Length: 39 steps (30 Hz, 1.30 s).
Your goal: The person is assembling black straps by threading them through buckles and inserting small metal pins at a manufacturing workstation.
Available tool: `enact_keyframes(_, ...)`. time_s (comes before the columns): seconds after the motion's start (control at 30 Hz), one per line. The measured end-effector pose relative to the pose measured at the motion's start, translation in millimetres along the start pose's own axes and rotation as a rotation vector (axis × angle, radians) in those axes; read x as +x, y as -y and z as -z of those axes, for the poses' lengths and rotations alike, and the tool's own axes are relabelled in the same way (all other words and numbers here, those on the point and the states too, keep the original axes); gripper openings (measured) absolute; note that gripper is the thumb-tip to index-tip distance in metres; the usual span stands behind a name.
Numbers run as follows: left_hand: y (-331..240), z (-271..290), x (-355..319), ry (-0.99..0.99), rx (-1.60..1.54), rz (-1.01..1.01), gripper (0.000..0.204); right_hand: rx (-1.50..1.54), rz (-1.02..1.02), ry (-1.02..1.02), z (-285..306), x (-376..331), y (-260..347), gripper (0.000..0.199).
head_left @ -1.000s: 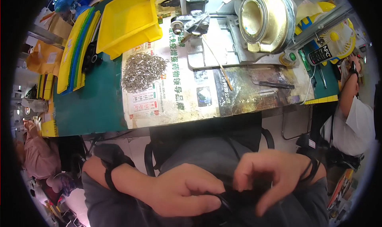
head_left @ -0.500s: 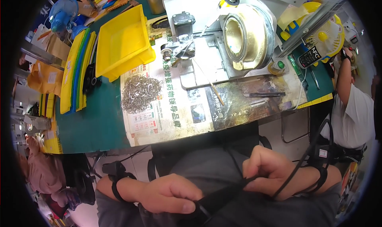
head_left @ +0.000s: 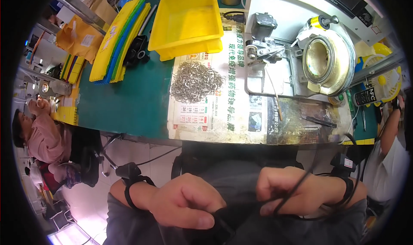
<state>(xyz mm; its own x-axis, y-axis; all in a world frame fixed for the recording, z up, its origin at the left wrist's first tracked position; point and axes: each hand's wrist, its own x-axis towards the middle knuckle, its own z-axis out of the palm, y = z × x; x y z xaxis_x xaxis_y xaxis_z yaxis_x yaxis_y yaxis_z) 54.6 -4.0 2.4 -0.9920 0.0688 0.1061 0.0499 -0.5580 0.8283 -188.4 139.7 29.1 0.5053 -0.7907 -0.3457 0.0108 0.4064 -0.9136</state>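
Note:
Low over my lap, both hands pinch a dark black strip (head_left: 243, 211) that looks like a strap or cloth band; its exact kind is hard to make out against my dark clothing. My left hand (head_left: 185, 202) is closed on its left end, thumb on top. Closed on the other end, my right hand (head_left: 292, 191) has its thumb and curled forefinger together. A thin black cable (head_left: 297, 182) loops over the right hand. Each wrist wears a black band with a small black box, one on the left (head_left: 129, 172) and one on the right (head_left: 343, 162).
On the bench stand a yellow bin (head_left: 187, 26), a pile of small metal pieces (head_left: 195, 82) on printed paper, and a machine with a round brass-coloured ring (head_left: 318, 64). Dark tweezers (head_left: 318, 121) lie at the right. Co-workers sit left (head_left: 49, 137) and right (head_left: 393, 154).
The view has swung left, so the bench items sit farther right. My hands remain at the strip, with the right hand slightly lower and its fingers more curled.

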Motion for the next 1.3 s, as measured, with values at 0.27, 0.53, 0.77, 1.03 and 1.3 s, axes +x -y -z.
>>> enact_keyframes(0.27, 7.1, 6.5, 4.0, 0.028, 0.068, 0.064, 0.019, -0.302, 0.506, -0.15, 1.8, 4.6, 13.6, 0.036)
enact_keyframes(0.53, 3.1, -2.7, 6.7, 0.02, 0.231, 0.045, 0.018, -0.362, 0.912, -0.304, -27.9, 23.5, -5.2, 0.032)
enact_keyframes(0.77, 5.1, -2.5, 4.7, 0.121, 0.303, -0.01, 0.02, -0.575, 0.98, -0.179, -19.9, 30.6, -12.1, 0.014)
enact_keyframes(1.03, -6.8, 6.5, -1.1, 0.134, 0.69, -0.182, 0.018, -0.543, 0.93, -0.236, -30.5, 22.8, -16.1, 0.019)
enact_keyframes(1.3, -14.4, 20.6, -0.3, 0.423, 0.352, -0.428, 0.029, -0.389, 0.76, 0.067, -35.8, 21.8, -9.6, 0.017)
